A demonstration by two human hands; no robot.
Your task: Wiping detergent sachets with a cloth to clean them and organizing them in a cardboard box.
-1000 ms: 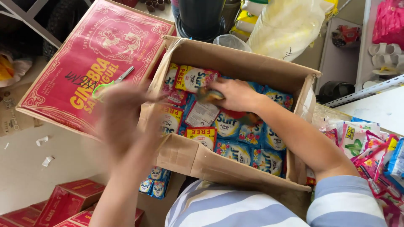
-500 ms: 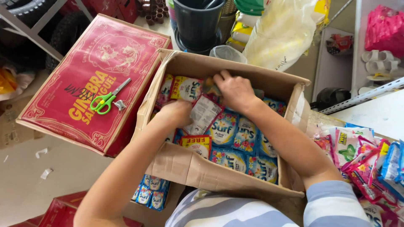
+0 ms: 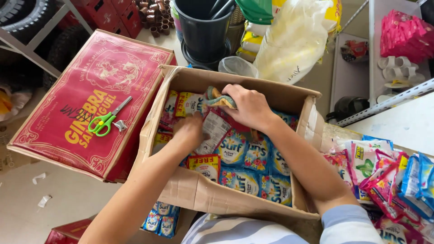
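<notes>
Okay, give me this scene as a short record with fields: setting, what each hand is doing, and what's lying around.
setting: open cardboard box full of blue and red sachets, seen from above
left hand: down among the sachets at the box's left side, blurred; grip unclear
right hand: at the far wall, fingers closed on a bunched cloth
left of box: red carton with green-handled scissors lying on top
right of box: loose pile of mixed sachets
behind box: dark bucket, clear plastic bag
</notes>
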